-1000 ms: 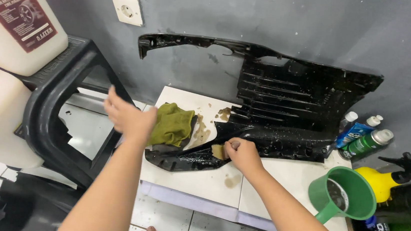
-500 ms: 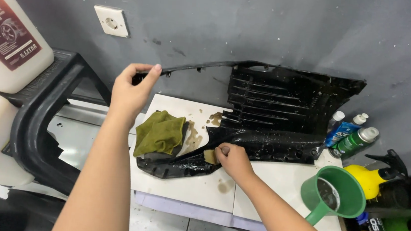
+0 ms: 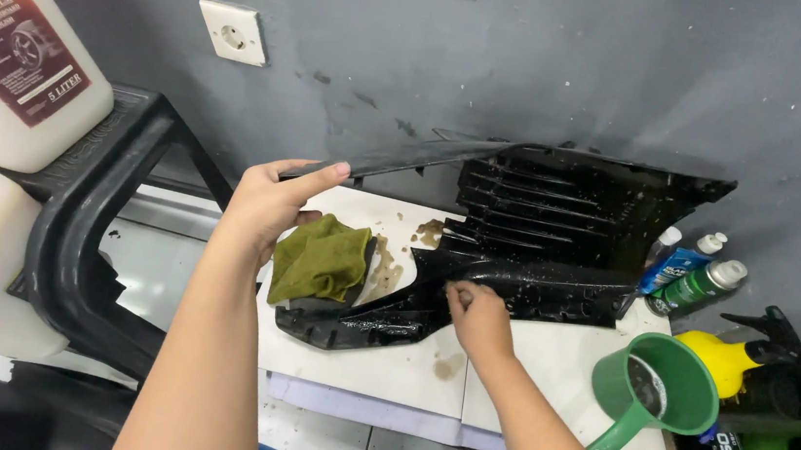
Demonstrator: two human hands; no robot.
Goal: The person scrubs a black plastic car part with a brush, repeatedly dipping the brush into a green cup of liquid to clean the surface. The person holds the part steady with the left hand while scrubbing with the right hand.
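Standing at the far left, a large white jug with a dark red label rests on a black plastic stool, and a white wall socket sits on the grey wall just to its right. Next comes the left hand, raised off the floor, with its fingers pinched on the thin upper-left tip of a big black plastic panel. Just beside and below that hand, an olive green cloth lies crumpled on the panel's lower left end.

That wet, glossy panel leans against the wall, its lower edge resting on white floor tiles that carry brownish stains; its ribbed part rises in the middle and reaches to the right. The right hand presses on the panel's lower bar, near the middle, with fingers curled over something small that I cannot make out.

Farther right, a blue bottle and a green spray can stand by the panel's right end. Below them a green dipper with liquid in it sits on the tiles, well apart from the right hand. A yellow spray bottle with a black trigger stands just beside the dipper, at the right edge.
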